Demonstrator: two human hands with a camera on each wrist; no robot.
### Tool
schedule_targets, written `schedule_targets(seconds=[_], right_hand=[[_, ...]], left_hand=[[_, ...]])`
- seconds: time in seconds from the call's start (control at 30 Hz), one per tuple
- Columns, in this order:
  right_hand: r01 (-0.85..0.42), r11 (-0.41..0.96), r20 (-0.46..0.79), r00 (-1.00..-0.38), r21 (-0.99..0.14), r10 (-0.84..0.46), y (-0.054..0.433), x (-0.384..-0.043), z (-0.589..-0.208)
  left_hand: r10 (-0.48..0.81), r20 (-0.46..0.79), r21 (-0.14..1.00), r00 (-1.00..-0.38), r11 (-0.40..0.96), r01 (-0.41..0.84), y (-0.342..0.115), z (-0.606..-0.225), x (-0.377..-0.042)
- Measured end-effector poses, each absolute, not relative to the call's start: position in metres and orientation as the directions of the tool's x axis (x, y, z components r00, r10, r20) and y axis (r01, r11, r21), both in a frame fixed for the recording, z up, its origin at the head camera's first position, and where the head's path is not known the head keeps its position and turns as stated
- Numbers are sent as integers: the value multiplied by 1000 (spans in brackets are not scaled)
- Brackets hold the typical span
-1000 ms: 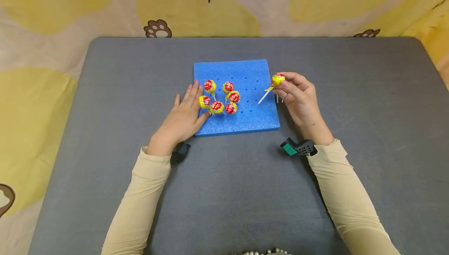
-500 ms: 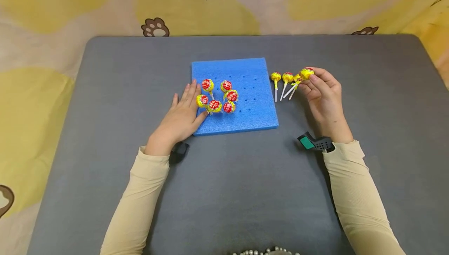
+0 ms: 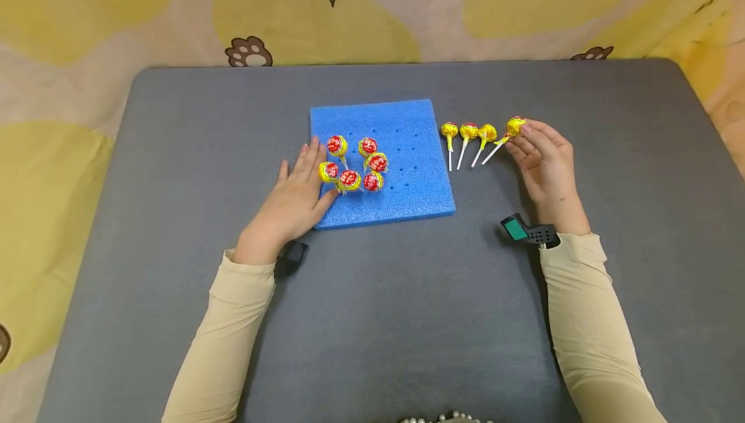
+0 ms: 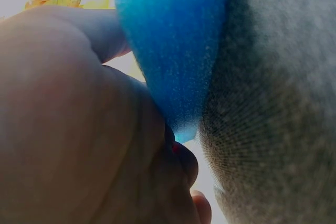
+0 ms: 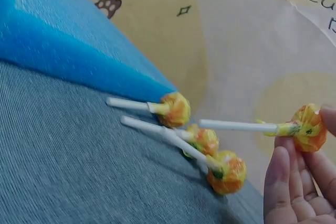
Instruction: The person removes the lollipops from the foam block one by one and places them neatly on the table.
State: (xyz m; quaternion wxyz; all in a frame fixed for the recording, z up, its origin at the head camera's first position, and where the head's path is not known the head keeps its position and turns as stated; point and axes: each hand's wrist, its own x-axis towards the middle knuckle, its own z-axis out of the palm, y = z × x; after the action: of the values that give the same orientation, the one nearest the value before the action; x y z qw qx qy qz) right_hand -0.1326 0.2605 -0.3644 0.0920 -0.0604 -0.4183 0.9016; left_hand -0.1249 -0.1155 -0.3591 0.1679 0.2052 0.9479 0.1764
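My right hand [image 3: 545,167] pinches a lollipop [image 3: 515,127] by its yellow wrapped head, the white stick pointing down and left. In the right wrist view that lollipop [image 5: 307,128] appears raised above the table, its stick free. Three more lollipops [image 3: 468,132] lie in a row on the table, between the hand and a blue foam board [image 3: 401,200]. Several lollipops with red and yellow wrappers [image 3: 349,180] stand stick-down in the board's left half. My left hand [image 3: 288,206] rests along the board's left edge, fingers straight and thumb over the near left part.
Small holes dot the board's right half. Under everything is a grey table [image 3: 372,319], with a yellow and cream patterned cloth [image 3: 326,15] behind its far edge. A black wrist camera [image 3: 528,230] sits below my right hand.
My right hand has moved right with its lollipop, from over the board's right edge to beyond the lying row, uncovering that row. My left hand has stayed at the board's edge.
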Motion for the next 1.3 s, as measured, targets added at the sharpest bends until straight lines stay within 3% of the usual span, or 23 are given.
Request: schedule_targets(seconds=[0.27,0.43,0.8,1.1,1.3], right_hand=[[-10,-608,-182,-950,-794,254,275,-132,-365],[0,-535,-163,-953,-845,256,278,-134,-370],[-13,-52,-10,-908,-999,418,273,-138,-377],[53,274,70,-904,-960,421,272,-141,-379],[86,366,85,-901,-927,426,271,-140,-379]], left_hand=[[443,-260,393,-858,860,325,-115,-359,-126],[446,-252,398,-859,857,328,-116,-361,-125],[446,-248,403,-860,855,327,-115,-362,-126],[450,-246,400,-858,854,333,-115,-359,-126],[450,-251,402,-857,854,331,-115,-359,-125]])
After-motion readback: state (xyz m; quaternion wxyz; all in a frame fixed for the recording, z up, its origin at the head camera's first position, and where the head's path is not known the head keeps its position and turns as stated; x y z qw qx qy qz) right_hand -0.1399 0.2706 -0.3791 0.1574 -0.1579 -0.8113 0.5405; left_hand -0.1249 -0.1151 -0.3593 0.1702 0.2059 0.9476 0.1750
